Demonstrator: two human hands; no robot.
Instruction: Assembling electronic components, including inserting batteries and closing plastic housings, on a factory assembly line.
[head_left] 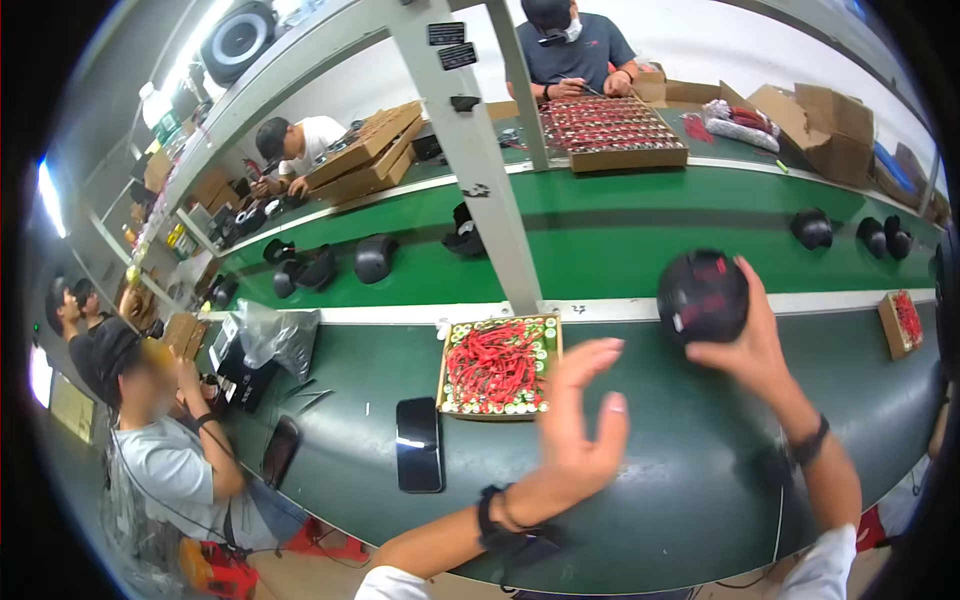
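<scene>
My right hand point(757, 347) is closed round a black round plastic shell point(703, 297), raised over the near bench by the belt's edge. Red marks or wire show on the shell's dark face; I cannot make out which. My left hand point(583, 428) is open and slightly blurred, thumb and fingers apart, with nothing in it. It is nearest to a shallow cardboard box point(478, 412), overlapping its right side. In that box lie a tangle of red wires point(492, 352) and green-and-white round cells point(540, 335).
A black phone point(419, 446) lies left of the box. Beyond runs a green conveyor belt point(620, 230) with several black shells point(376, 259). A metal post point(480, 170) rises before it. A small box of red parts point(902, 325) stands far right. A co-worker point(170, 440) sits at left; others work across the belt.
</scene>
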